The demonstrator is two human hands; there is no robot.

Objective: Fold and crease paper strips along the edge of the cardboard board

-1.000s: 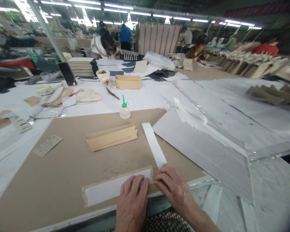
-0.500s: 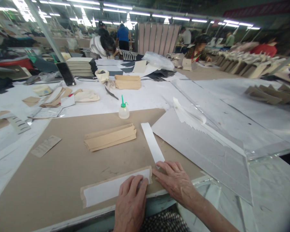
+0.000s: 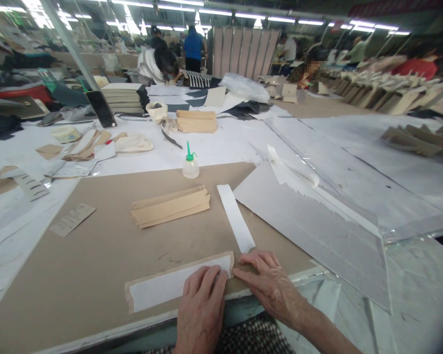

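A tan strip [image 3: 127, 298] with a white strip [image 3: 158, 290] on top lies near the table's front edge. My left hand [image 3: 202, 305] rests on its right part, fingers bent down onto the white surface; a small greyish patch between the fingers is too unclear to name. My right hand [image 3: 268, 282] is at the right end of this piece, thumb tip by its corner and index finger bent, with a gap between them. Just beyond the right fingers lies a separate white strip [image 3: 236, 219]. Several tan strips [image 3: 172, 206] are stacked farther back.
A bottle with a green spout [image 3: 190, 167] stands behind the stack. On the brown board [image 3: 107, 246] lies a paper tag [image 3: 73, 220]. A large grey sheet [image 3: 317, 236] with white strips is at the right. A phone [image 3: 101, 109] leans on a pole. People work in the background.
My right fingers have drawn back slightly from the near end of the separate white strip. My left hand stays on the layered piece. The view has shifted slightly.
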